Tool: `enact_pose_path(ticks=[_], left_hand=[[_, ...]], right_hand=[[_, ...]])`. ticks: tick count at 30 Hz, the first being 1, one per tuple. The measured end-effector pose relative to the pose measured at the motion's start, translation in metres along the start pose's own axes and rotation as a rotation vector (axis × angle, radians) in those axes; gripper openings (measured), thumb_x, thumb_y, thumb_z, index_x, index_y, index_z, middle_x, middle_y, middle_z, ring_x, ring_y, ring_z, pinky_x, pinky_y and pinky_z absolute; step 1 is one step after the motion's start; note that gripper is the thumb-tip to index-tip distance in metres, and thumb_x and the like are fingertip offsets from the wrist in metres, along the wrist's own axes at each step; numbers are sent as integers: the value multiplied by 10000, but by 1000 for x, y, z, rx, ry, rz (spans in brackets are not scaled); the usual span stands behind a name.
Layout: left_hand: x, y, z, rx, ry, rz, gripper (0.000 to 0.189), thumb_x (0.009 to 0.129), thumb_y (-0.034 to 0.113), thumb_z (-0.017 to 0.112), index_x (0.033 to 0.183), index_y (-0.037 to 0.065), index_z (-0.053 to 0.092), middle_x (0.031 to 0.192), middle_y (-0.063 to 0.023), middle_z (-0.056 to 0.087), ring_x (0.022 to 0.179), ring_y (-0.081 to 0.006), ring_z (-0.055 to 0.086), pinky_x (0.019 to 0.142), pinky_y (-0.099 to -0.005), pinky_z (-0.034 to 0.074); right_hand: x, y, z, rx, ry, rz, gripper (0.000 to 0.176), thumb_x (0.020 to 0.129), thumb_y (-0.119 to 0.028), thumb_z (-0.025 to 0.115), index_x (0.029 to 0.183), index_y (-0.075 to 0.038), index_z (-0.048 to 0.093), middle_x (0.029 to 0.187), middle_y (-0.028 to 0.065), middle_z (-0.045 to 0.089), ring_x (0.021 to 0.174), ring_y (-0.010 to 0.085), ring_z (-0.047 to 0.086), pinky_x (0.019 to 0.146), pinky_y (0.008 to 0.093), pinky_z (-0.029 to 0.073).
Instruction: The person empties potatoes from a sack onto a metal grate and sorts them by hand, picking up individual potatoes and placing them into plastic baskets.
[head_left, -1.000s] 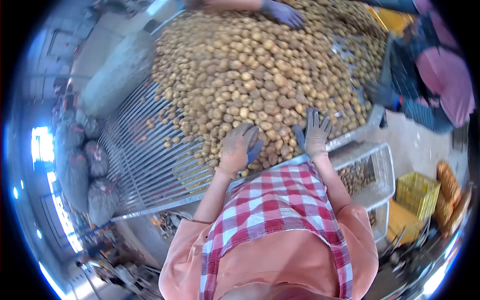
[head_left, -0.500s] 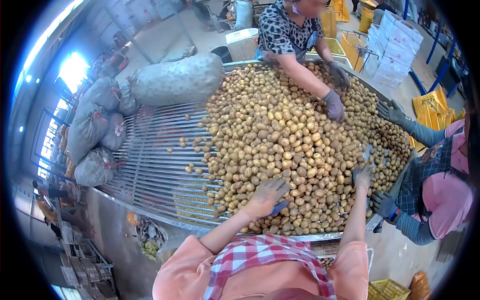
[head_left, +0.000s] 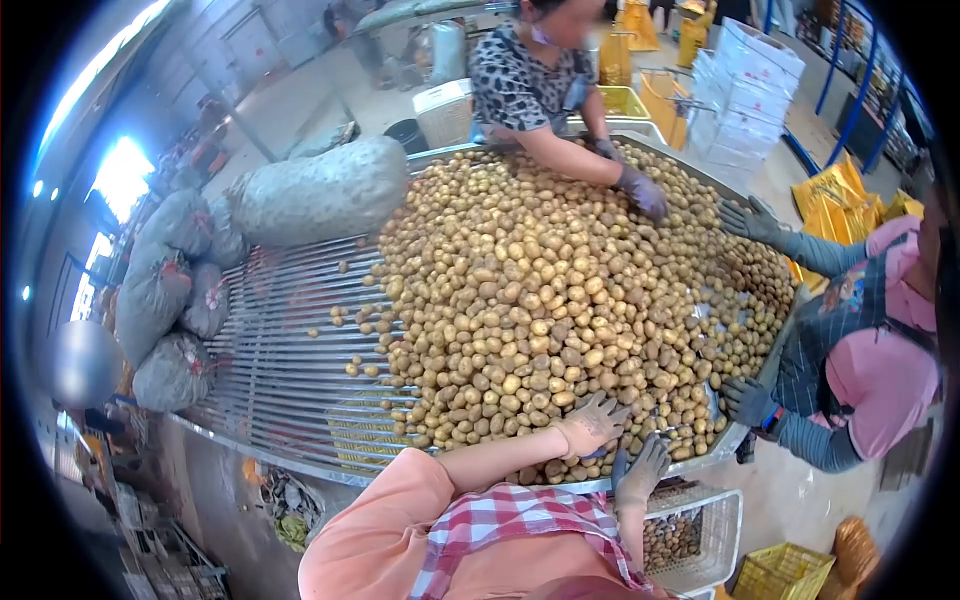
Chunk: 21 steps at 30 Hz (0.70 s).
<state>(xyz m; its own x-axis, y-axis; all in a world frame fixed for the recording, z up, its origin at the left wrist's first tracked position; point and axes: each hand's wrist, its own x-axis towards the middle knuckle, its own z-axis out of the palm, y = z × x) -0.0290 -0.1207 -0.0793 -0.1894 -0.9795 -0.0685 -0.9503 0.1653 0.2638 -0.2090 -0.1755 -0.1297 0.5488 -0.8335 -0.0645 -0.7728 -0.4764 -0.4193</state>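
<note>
A large heap of small potatoes [head_left: 530,310] covers the right part of a slatted metal table [head_left: 290,340]. My left hand [head_left: 592,425], in a light glove, lies against the near side of the heap with its fingers spread. To its right, at the near rim of the table, my gloved right hand [head_left: 642,472] is held with thumb and fingers apart. No potato shows in either hand. Below my right hand stands a white plastic crate [head_left: 728,535] with potatoes inside.
Across the table a person [head_left: 530,75] reaches gloved hands into the heap; another person [head_left: 860,350] works at the right end. Filled mesh sacks [head_left: 315,195] lie on the left. A yellow crate [head_left: 785,572] stands on the floor, lower right. Stacked white boxes [head_left: 745,90] stand behind.
My left hand has moved right and slightly down along the heap. My right hand has drawn back from the potatoes to the near rim. The view has shifted, uncovering the white crate.
</note>
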Motion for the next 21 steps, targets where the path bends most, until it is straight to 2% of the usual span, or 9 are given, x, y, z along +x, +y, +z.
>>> enact_pose_path(ticks=[1, 3, 5, 7, 8, 9, 10, 15, 21], left_hand=[[-3, -1, -1, 16, 58, -17, 267, 840, 234, 544, 1058, 112, 636, 1391, -173, 440, 1251, -360, 431, 1024, -503, 338], [-5, -6, 13, -53, 152, 3, 270, 850, 244, 539, 1059, 102, 637, 1343, -187, 484, 1209, -366, 471, 1016, -499, 357], [-16, -13, 27, -103, 307, 93, 332, 822, 282, 590, 1083, 82, 635, 1309, -215, 505, 1174, -389, 501, 1013, -494, 376], [-13, -7, 2, -40, 147, 77, 461, 764, 328, 657, 1139, 62, 624, 1344, -200, 488, 1236, -384, 452, 1036, -497, 345], [-10, -6, -1, 58, 71, 64, 497, 751, 339, 670, 1156, 55, 619, 1355, -194, 482, 1255, -376, 436, 1046, -499, 331], [-6, -4, 2, 66, 68, 69, 521, 739, 349, 677, 1169, 61, 616, 1363, -187, 477, 1266, -365, 426, 1055, -497, 317], [-10, -7, 1, 94, 64, 25, 545, 728, 359, 684, 1183, 67, 614, 1371, -180, 472, 1277, -353, 415, 1064, -495, 304], [-3, 0, -9, 101, -39, -38, 501, 744, 326, 656, 1186, 95, 610, 1392, -183, 455, 1273, -328, 422, 1075, -481, 276], [-8, -3, -1, 154, -12, -45, 491, 760, 320, 632, 1197, 99, 599, 1396, -187, 448, 1281, -332, 413, 1081, -482, 266]], right_hand=[[-6, 7, 2, -17, 10, -52, 766, 838, -344, 606, 1445, -3, 286, 1415, 298, 351, 1355, 466, 258, 1107, 595, 135], [8, -17, -23, -118, -18, -78, 734, 791, -296, 644, 1401, -10, 355, 1347, 273, 403, 1302, 444, 323, 1080, 562, 228], [34, -1, 16, -66, -27, -6, 706, 789, -318, 646, 1407, -97, 386, 1355, 307, 370, 1275, 487, 323, 1051, 575, 269], [52, -2, 16, 3, -44, 65, 731, 823, -419, 613, 1453, -178, 334, 1419, 376, 247, 1343, 535, 199, 1090, 622, 172], [58, -14, -7, -19, -92, 177, 779, 847, -527, 566, 1484, -190, 271, 1476, 355, 168, 1376, 537, 118, 1109, 619, 123], [62, -28, -44, -54, -269, 267, 809, 864, -576, 530, 1505, -193, 220, 1529, 291, 116, 1409, 476, 124, 1127, 595, 108], [67, -21, -40, 23, -276, 276, 852, 845, -622, 518, 1514, -204, 194, 1543, 267, 97, 1418, 457, 105, 1118, 622, 68], [66, -11, -26, -12, -246, 213, 882, 820, -650, 524, 1514, -219, 190, 1538, 257, 133, 1413, 473, 99, 1094, 661, 80], [65, -15, -25, -20, -252, 209, 861, 832, -629, 517, 1514, -219, 188, 1536, 256, 144, 1412, 473, 102, 1089, 667, 91]])
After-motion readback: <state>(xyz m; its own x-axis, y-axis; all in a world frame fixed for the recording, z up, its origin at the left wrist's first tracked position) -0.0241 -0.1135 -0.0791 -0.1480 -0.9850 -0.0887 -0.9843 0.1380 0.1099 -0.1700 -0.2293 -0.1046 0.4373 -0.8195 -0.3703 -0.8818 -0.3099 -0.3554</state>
